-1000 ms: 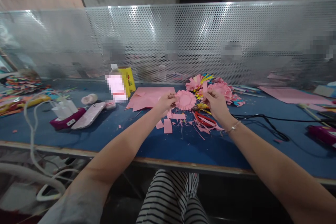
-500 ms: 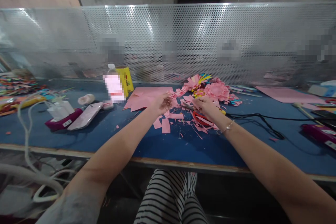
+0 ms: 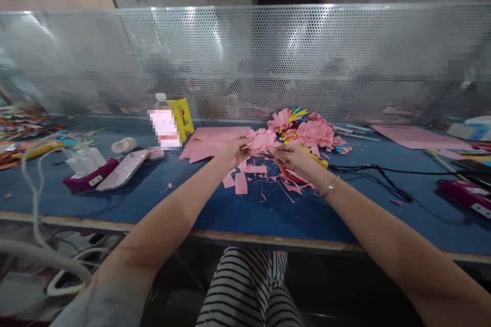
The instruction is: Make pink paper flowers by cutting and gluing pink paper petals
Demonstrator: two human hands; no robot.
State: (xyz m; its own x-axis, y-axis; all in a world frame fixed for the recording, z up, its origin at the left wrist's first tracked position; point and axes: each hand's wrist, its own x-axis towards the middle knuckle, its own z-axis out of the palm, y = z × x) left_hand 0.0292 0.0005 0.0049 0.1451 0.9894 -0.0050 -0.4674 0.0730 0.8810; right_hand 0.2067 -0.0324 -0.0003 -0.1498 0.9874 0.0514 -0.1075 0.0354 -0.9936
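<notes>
A pink ruffled paper flower (image 3: 263, 140) is held up between both hands, its flat round middle facing me. My left hand (image 3: 237, 151) pinches its left edge. My right hand (image 3: 292, 157) has its fingers closed at the flower's lower right edge. Red-handled scissors (image 3: 293, 176) lie partly hidden under my right hand. Cut pink paper pieces (image 3: 241, 183) and thin strips are scattered below the hands. Behind my right hand lie finished-looking pink flowers (image 3: 316, 132) with yellow and blue paper parts. Pink sheets (image 3: 205, 142) lie behind my left hand.
A bottle (image 3: 164, 125) and a yellow packet (image 3: 184, 116) stand at the left rear. A phone (image 3: 123, 169) leans by a purple power strip (image 3: 90, 179) with white cables. Black cable (image 3: 378, 167) and another purple strip (image 3: 466, 198) lie right. A perforated metal screen (image 3: 245, 61) stands behind.
The flower has turned so that its round face shows. My right hand has moved left to its edge, and the scissor blades no longer show beside the fingers.
</notes>
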